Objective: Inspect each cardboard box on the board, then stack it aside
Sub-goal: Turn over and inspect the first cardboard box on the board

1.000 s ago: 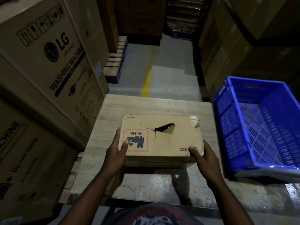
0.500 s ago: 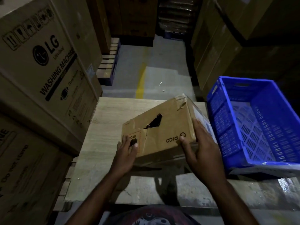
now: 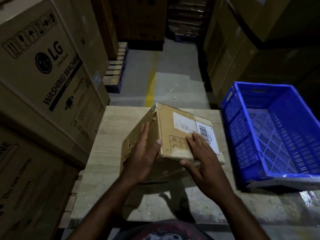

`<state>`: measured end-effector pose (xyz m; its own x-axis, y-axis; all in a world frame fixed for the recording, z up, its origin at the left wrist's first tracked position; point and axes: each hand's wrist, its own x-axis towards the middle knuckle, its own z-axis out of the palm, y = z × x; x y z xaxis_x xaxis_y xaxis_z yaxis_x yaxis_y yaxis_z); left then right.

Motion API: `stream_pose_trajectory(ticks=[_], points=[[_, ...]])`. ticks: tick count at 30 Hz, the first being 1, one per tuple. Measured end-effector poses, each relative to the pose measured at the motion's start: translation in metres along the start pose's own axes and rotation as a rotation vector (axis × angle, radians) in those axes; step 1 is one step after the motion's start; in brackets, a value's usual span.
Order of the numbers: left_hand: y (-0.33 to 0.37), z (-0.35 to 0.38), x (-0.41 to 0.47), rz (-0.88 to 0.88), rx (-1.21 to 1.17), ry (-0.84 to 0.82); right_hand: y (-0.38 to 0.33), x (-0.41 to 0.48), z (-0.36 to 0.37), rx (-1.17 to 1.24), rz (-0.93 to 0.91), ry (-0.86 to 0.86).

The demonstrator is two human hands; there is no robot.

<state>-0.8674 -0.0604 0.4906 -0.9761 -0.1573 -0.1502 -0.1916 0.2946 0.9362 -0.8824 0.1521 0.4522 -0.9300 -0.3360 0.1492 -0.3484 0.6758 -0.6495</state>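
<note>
The cardboard box (image 3: 173, 134) is tipped up on one edge over the middle of the wooden board (image 3: 110, 135), its white barcode label (image 3: 205, 131) facing up and to the right. The left hand (image 3: 142, 161) lies flat against its left face with fingers straight and thumb at the corner, while the right hand (image 3: 202, 163) rests spread and flat across the labelled face, neither curled round anything. A blue crate (image 3: 242, 135) stands just beside the board on the right, and tall washing machine cartons (image 3: 43, 75) are stacked on the left.
</note>
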Motion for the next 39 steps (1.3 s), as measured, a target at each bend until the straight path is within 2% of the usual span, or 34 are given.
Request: stream_pose_trajectory(ticks=[2, 5, 8, 10, 14, 19, 23, 26, 33, 39], points=[[-0.003, -0.006, 0.000, 0.008, -0.029, 0.001, 0.014, -0.002, -0.002, -0.003, 0.107, 0.070], [-0.006, -0.017, 0.000, 0.056, -0.103, 0.053, 0.026, -0.003, -0.008, 0.063, 0.405, 0.151], [-0.018, -0.028, 0.005, 0.074, -0.192, 0.110, 0.026, -0.004, -0.009, 0.298, 0.638, 0.050], [-0.033, -0.035, 0.009, 0.057, -0.317, 0.126, 0.020, -0.004, -0.004, 0.527, 0.683, -0.023], [-0.059, -0.043, 0.007, 0.044, -0.446, 0.143, 0.005, -0.004, 0.010, 0.683, 0.630, -0.031], [-0.077, -0.054, 0.004, -0.021, -0.569, 0.256, -0.001, -0.001, 0.027, 0.680, 0.538, -0.103], [-0.086, -0.065, -0.001, -0.141, -0.702, 0.409, 0.000, 0.000, 0.045, 0.688, 0.452, -0.198], [-0.095, -0.073, -0.006, -0.205, -0.821, 0.456, -0.001, 0.002, 0.060, 0.639, 0.411, -0.244], [-0.101, -0.076, -0.007, -0.247, -0.840, 0.424, 0.002, -0.003, 0.070, 0.603, 0.329, -0.226], [-0.094, -0.052, -0.015, -0.266, -0.930, 0.360, -0.002, 0.004, 0.037, 0.604, 0.269, -0.043]])
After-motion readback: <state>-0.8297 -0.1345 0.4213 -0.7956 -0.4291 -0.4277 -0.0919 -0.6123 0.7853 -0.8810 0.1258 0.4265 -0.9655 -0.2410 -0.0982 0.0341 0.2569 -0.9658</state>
